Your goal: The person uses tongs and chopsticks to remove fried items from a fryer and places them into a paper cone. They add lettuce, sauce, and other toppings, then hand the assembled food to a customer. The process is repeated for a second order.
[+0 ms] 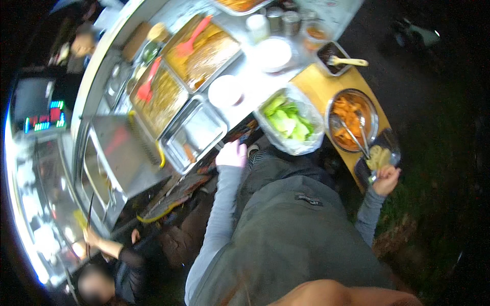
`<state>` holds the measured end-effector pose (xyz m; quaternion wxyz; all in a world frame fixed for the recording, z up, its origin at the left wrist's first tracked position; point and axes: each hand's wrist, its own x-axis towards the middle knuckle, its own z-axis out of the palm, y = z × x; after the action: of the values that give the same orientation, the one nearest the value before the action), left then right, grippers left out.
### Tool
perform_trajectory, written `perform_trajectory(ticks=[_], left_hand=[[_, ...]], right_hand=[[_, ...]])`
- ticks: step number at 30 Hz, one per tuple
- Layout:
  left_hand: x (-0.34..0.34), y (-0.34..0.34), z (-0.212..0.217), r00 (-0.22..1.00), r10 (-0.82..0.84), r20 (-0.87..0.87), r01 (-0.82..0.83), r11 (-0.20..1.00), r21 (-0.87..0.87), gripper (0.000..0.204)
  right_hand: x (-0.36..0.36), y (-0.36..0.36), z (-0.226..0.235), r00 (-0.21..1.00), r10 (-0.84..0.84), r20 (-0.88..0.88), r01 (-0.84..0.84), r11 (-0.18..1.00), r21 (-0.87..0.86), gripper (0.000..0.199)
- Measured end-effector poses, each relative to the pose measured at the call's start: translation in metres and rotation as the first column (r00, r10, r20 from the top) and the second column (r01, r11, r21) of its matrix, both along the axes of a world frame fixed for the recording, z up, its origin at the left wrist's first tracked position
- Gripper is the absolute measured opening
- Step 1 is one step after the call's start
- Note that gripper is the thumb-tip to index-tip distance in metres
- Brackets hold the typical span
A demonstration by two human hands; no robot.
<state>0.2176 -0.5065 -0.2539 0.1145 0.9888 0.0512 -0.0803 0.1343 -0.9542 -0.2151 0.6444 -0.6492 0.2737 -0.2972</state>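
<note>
My left hand (232,154) is beside the near right corner of a shallow metal tray (201,122) with a small brown piece in it. Blur hides its fingers, and I cannot tell whether it touches the tray. My right hand (386,179) is closed, fingers curled, at the edge of a dark tray (392,144) holding pale, flat food pieces (378,157); what it grips is hidden. Just beyond stands a round steel bowl (376,115) of orange food with metal tongs (353,133) in it. Between my hands, green leaves (290,118) fill a plastic-lined container (317,137).
Two food pans (208,48) with red spatulas (188,47) stand at the far left. White plate stacks (224,91), jars (291,23) and a dark sauce container (332,51) with a pale-handled utensil lie beyond. Another person (127,260) reaches toward a lit counter at lower left.
</note>
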Motion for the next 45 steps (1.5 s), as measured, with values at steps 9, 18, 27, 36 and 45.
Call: perform_trajectory(ticks=[9,18,27,36,45], left_hand=[[0.064,-0.067,0.008,0.928,-0.304,0.217,0.371,0.821,-0.435,0.024],[0.149,-0.143,0.019,0.816,-0.563,0.136,0.527,0.624,-0.577,0.025],[0.226,-0.115,0.018,0.909,-0.317,0.271,0.414,0.773,-0.481,0.029],[0.432,-0.2,0.0,0.799,-0.539,0.267,0.505,0.842,0.191,0.093],[0.437,-0.204,0.018,0.779,-0.607,0.159,0.566,0.789,0.24,0.081]], right_hand=[[0.034,-0.025,-0.013,0.893,0.093,-0.44,-0.27,0.893,-0.36,0.024],[0.078,-0.017,-0.051,0.398,-0.112,-0.91,-0.79,0.463,-0.402,0.064],[0.065,-0.055,-0.038,0.329,-0.138,-0.934,-0.832,0.426,-0.356,0.056],[0.068,-0.045,-0.035,0.421,-0.144,-0.895,-0.769,0.467,-0.437,0.072],[0.067,0.017,0.02,0.866,-0.126,-0.483,-0.355,0.527,-0.773,0.05]])
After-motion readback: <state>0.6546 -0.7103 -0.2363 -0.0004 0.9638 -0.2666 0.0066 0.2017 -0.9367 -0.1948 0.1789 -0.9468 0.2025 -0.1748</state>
